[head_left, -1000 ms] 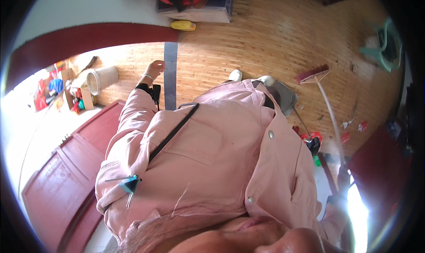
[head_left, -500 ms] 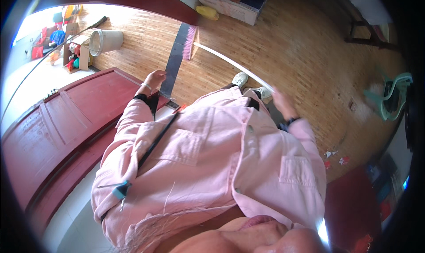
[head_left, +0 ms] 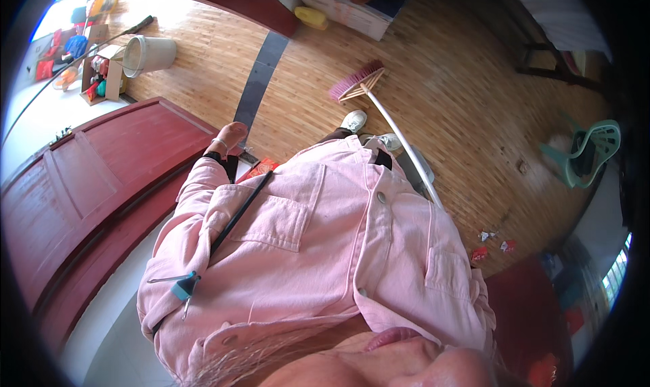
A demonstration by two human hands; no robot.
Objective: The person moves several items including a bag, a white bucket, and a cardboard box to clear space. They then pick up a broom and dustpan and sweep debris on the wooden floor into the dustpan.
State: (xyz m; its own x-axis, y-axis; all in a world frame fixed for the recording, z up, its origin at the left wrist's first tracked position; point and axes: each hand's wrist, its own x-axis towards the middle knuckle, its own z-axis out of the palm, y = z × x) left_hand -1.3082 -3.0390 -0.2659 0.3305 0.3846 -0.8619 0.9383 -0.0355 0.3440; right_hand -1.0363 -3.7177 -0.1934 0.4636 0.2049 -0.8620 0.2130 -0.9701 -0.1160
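A broom [head_left: 362, 86] with purple-pink bristles rests on the wooden floor beyond my shoes. Its white handle [head_left: 399, 133] slants back along my right side and passes behind my pink jacket. My right hand is hidden there, so its hold on the handle does not show. At the upper edge of a dark red door [head_left: 101, 160], my left hand [head_left: 231, 135] hangs with its fingers loosely curled in, and I see nothing in them. A bracelet and a dark band circle that wrist.
A whitish bucket [head_left: 150, 54] and an open cardboard box [head_left: 108, 76] stand past the door. A dark threshold strip [head_left: 261, 76] crosses the floor. Right lie a green plastic chair [head_left: 589, 150] and paper scraps [head_left: 487, 237]. A yellow container [head_left: 311, 17] sits at the far wall.
The broom head has swept from the dark strip to the right and nearer my feet. My right hand has drawn back out of sight. My left hand has shifted slightly nearer.
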